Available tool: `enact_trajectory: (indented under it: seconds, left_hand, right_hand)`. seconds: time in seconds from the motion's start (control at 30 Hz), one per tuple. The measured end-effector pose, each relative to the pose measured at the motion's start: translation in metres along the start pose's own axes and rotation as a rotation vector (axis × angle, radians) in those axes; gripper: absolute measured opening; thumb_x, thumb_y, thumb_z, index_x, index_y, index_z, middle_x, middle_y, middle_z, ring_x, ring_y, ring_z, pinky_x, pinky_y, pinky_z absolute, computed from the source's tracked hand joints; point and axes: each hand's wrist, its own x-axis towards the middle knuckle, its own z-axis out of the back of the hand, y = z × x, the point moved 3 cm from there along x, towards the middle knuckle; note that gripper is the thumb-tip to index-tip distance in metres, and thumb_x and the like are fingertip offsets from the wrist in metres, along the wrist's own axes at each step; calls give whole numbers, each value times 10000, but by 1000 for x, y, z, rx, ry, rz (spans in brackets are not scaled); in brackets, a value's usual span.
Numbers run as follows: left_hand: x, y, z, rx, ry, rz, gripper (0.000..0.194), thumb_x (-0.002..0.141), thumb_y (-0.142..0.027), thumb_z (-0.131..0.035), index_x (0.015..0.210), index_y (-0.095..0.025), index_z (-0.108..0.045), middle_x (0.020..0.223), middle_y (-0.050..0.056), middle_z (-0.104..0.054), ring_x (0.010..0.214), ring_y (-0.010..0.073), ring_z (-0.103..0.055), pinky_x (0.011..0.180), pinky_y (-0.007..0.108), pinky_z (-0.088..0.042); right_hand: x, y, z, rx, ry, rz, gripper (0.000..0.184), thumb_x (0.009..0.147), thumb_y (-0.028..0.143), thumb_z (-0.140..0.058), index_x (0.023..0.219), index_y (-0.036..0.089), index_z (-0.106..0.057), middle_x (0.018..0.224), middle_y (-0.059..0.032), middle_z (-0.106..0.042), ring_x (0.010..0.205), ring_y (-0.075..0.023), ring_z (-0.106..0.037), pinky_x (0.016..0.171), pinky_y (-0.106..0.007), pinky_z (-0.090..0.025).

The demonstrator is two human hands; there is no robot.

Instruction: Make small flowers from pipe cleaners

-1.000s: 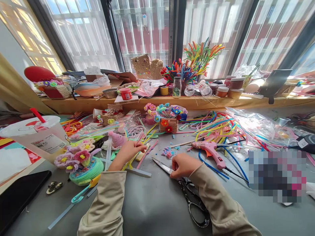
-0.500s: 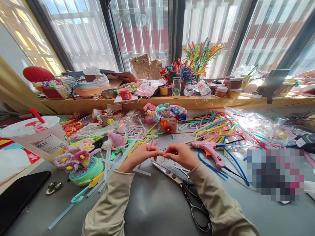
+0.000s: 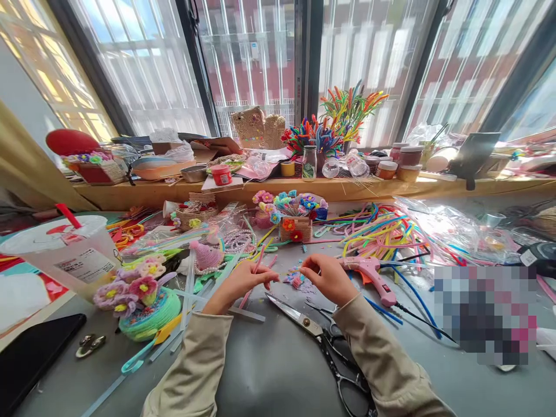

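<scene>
My left hand (image 3: 248,284) is closed, with thumb and fingers drawn together around a thin pink pipe cleaner (image 3: 259,258). One end of it rises above the fingers and the other shows below the hand. To the right, my right hand (image 3: 326,277) has thumb and fingertips pinched together; anything between them is too small to make out. The hands are apart. Small colourful fuzzy trimmings (image 3: 297,281) lie on the table between them, beside the right fingertips. Large black-handled scissors (image 3: 310,325) lie open in front of the right hand, partly under the right forearm.
A pink glue gun (image 3: 372,278) lies right of my right hand, before a heap of pipe cleaners (image 3: 382,234). A small flower basket (image 3: 296,227) stands ahead. At left are a flower ornament (image 3: 150,313), a drink cup (image 3: 87,255), clear glue sticks (image 3: 247,313) and a phone (image 3: 39,359).
My hands, whose fingertips met in the middle, have moved apart: the left leftward with the pink pipe cleaner, the right to the right. The trimmings between them now show.
</scene>
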Motion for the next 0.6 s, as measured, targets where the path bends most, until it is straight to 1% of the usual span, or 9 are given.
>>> enact_trajectory:
  seconds: [0.13,0.23,0.3,0.33,0.43,0.47,0.5,0.57,0.6]
  left_hand:
    - [-1,0,8,-55,-98,13,344,607,-454,-510,646,-144,-655,523,-7,-573,523,112,-457,495,195,-307]
    - [0,6,17,-102,-219,57,329,609,-434,-508,647,-136,-642,522,-3,-562,490,106,-440,480,203,-297]
    - [0,11,25,-93,-349,53,325,608,-427,-504,588,-126,-624,506,4,-542,498,112,-443,494,212,-302]
    - [0,13,30,-71,-444,47,321,607,-421,-504,549,-123,-608,499,7,-533,504,115,-443,503,217,-303]
    - [-8,19,45,93,-756,164,311,641,-401,-467,603,-129,-612,443,-13,-464,467,122,-410,475,236,-268]
    - [-11,20,48,141,-840,205,311,662,-388,-442,615,-132,-612,419,-17,-440,462,128,-406,471,241,-263]
    - [-14,20,50,172,-894,224,316,678,-381,-421,608,-136,-608,399,-21,-417,452,130,-396,467,245,-254]
    - [-14,18,48,169,-891,203,364,702,-398,-384,562,-134,-593,379,-22,-396,442,127,-387,466,245,-257]
    - [-13,16,45,148,-846,184,393,698,-424,-385,526,-134,-586,368,-22,-400,431,122,-388,465,242,-271]
  right_hand:
    - [1,-8,6,-18,-75,-56,110,708,219,-476,657,146,-542,579,-16,-559,539,-119,-493,531,-221,-365]
    - [1,-14,10,-6,-121,-105,123,707,237,-460,653,151,-530,562,-15,-556,519,-124,-501,524,-228,-373]
    - [1,-18,13,3,-150,-137,136,704,254,-453,643,155,-524,564,-17,-564,512,-128,-510,521,-233,-378]
    - [1,-20,15,4,-169,-154,145,702,263,-450,636,156,-522,565,-19,-568,510,-131,-515,519,-235,-380]
    - [1,-25,24,-3,-249,-195,169,694,291,-449,623,157,-526,568,-27,-580,517,-141,-529,513,-241,-383]
    - [1,-26,27,-3,-278,-200,173,690,297,-451,623,158,-529,572,-29,-584,524,-144,-534,512,-241,-385]
    - [1,-26,29,1,-299,-199,175,689,300,-452,625,158,-532,578,-31,-589,532,-146,-538,515,-242,-388]
    - [4,-25,30,20,-300,-190,168,685,297,-461,629,157,-536,584,-32,-594,531,-141,-542,512,-240,-396]
    - [6,-24,28,37,-265,-184,160,681,291,-468,626,156,-535,581,-30,-594,518,-136,-541,502,-235,-399]
